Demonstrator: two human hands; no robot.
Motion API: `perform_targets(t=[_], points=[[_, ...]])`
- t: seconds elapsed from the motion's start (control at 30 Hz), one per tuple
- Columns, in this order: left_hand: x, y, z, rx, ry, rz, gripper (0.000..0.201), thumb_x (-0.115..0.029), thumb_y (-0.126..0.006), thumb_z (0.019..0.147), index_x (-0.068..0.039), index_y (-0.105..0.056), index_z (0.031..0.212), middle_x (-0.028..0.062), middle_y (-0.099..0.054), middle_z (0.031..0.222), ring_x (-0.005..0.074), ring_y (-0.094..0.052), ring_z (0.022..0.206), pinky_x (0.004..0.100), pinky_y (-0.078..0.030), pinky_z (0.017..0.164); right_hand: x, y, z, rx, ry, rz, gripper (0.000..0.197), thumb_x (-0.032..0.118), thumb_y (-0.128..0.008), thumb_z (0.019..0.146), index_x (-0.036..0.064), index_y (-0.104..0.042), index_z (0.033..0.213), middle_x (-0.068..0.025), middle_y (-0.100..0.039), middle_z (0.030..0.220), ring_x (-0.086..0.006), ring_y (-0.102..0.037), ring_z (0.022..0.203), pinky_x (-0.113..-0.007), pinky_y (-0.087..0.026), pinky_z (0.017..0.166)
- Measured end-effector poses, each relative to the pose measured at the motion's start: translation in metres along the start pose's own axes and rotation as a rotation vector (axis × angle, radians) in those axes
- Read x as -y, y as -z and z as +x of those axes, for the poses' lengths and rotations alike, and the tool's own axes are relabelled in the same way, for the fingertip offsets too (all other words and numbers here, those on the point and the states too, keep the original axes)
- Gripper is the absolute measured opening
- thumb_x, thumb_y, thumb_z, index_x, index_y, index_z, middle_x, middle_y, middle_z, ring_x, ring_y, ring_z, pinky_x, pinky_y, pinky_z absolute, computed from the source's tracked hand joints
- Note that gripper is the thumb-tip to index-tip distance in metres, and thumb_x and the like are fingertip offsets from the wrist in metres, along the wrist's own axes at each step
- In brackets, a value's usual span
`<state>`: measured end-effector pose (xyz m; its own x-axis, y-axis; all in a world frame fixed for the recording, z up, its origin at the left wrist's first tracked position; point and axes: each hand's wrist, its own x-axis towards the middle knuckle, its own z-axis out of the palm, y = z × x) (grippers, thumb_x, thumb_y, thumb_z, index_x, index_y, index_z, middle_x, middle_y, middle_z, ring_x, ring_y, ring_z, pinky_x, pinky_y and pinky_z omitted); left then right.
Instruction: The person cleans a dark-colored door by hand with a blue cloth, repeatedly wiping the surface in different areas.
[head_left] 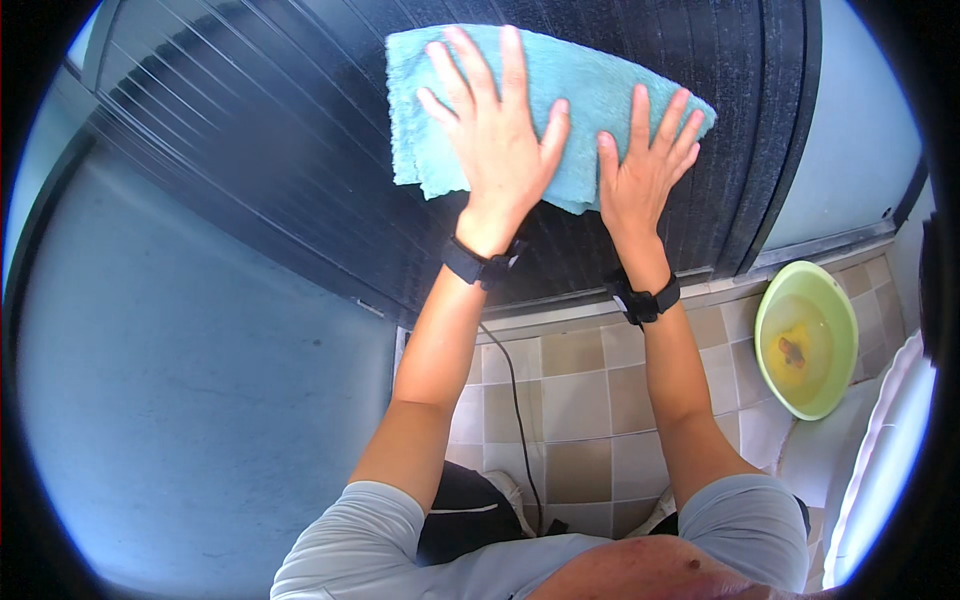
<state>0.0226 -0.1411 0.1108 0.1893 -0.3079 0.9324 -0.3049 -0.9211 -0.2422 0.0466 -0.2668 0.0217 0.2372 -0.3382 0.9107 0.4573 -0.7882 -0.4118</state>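
Note:
A folded turquoise cloth (575, 80) lies flat against a dark, ribbed panel (300, 110) that looks like a door. My left hand (500, 140) presses on the cloth's left half, fingers spread and pointing up. On the cloth's lower right part rests my right hand (645, 180), its fingers stretched out and slightly apart. Neither hand grips the cloth; both palms are laid over it. Each wrist wears a black strap.
At the right on the tiled floor (575, 400) stands a green basin (845, 335) of water with something yellow in it. A dark cable (517, 400) runs down between my arms. A pale blue panel (200, 380) fills the left side, and a white ridged object (880, 450) is at the right edge.

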Motion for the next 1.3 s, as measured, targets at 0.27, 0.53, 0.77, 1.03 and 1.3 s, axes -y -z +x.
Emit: perform_targets(t=[0.27,0.53,0.77,1.03,1.3], points=[[-0.018,-0.039,-0.057,0.197,-0.092,-0.094,0.071,-0.037,-0.061,0.079,-0.018,-0.036,0.142,0.0256,-0.018,0.149,0.0460,-0.015,0.137,0.0689,-0.018,0.097,-0.038,-0.014,-0.077,0.090,-0.082,-0.007,0.061,0.034,-0.049,0.092,0.0078,-0.029,0.144,-0.0254,-0.005,0.152,-0.0487,-0.001,0.138,-0.065,-0.009,0.104],[0.020,-0.043,-0.109,0.378,-0.057,-0.025,0.073,-0.039,-0.064,0.076,-0.017,-0.038,0.141,0.0291,-0.019,0.147,0.0485,-0.013,0.136,0.0695,-0.013,0.099,-0.022,-0.035,-0.125,0.249,-0.069,0.040,0.060,0.029,-0.054,0.090,0.0049,-0.032,0.141,-0.0265,-0.003,0.151,-0.0509,0.001,0.137,-0.066,-0.007,0.104],[0.063,-0.037,-0.110,0.314,0.014,0.004,0.080,-0.041,-0.064,0.075,-0.010,-0.033,0.142,0.0304,-0.009,0.149,0.0480,-0.004,0.138,0.0654,-0.004,0.104,0.009,-0.053,-0.119,0.310,-0.054,0.064,0.060,0.031,-0.059,0.087,0.0134,-0.037,0.140,-0.0228,-0.006,0.152,-0.0504,-0.001,0.137,-0.069,-0.012,0.101],[0.072,-0.020,-0.059,0.127,0.085,-0.005,0.084,-0.038,-0.056,0.079,-0.007,-0.018,0.148,0.0297,0.000,0.151,0.0476,0.003,0.139,0.0657,-0.004,0.104,0.042,-0.054,-0.060,0.269,0.047,0.089,0.058,0.034,-0.064,0.083,0.0271,-0.044,0.137,-0.0129,-0.017,0.153,-0.0431,-0.008,0.139,-0.068,-0.013,0.101],[0.049,-0.015,-0.018,-0.018,0.154,-0.009,0.085,-0.035,-0.057,0.080,-0.004,-0.016,0.147,0.0326,0.001,0.149,0.0499,0.003,0.138,0.0680,-0.004,0.102,0.032,-0.035,-0.001,0.082,0.120,0.029,0.062,0.035,-0.065,0.082,0.0325,-0.041,0.138,-0.0117,-0.017,0.153,-0.0425,-0.014,0.137,-0.068,-0.017,0.099]])
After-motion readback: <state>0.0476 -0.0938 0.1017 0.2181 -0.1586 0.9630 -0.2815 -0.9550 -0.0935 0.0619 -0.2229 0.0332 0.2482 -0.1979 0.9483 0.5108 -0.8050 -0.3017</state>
